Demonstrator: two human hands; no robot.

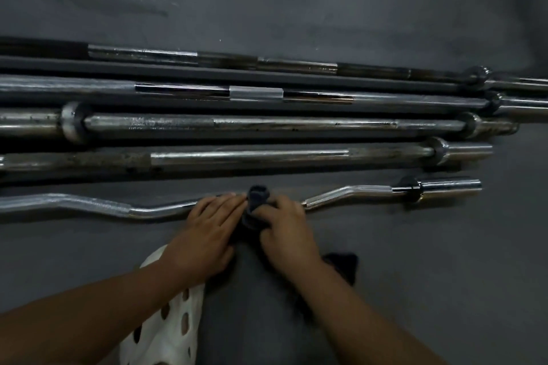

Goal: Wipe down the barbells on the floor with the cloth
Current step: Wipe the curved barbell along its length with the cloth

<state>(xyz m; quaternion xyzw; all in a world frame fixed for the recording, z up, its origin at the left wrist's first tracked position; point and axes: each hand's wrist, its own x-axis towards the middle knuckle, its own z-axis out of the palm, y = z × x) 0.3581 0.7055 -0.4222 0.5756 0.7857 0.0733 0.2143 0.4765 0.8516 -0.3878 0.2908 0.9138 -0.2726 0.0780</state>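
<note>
— Grey, scuffed floor [385, 246] fills the whole view, with metal laid out across it.

— What's lying there?

— Several long straight steel barbells [267, 124], side by side and running left to right in the upper half. Some are bright chrome, others dull and spotted. Nearest the person, set apart from that row, is a zigzag chrome curl bar [89, 203], its loading sleeve [450, 185] out to the right.

— And the hands?

— Both are on the middle dip of the curl bar, close together. Bunched over the bar between them is a small dark blue-grey cloth [257, 194]. The right hand [284, 228] has its fingers curled round the wad and is clutching it against the bar. The left hand [207, 234] lies with fingers fairly straight and together along the bar, fingertips touching the cloth's edge.

— Anything else down low?

— One white perforated clog [169, 335] under the left forearm. By the right wrist there's a dark shape [344, 267] on the floor, but I cannot tell what it is.
</note>
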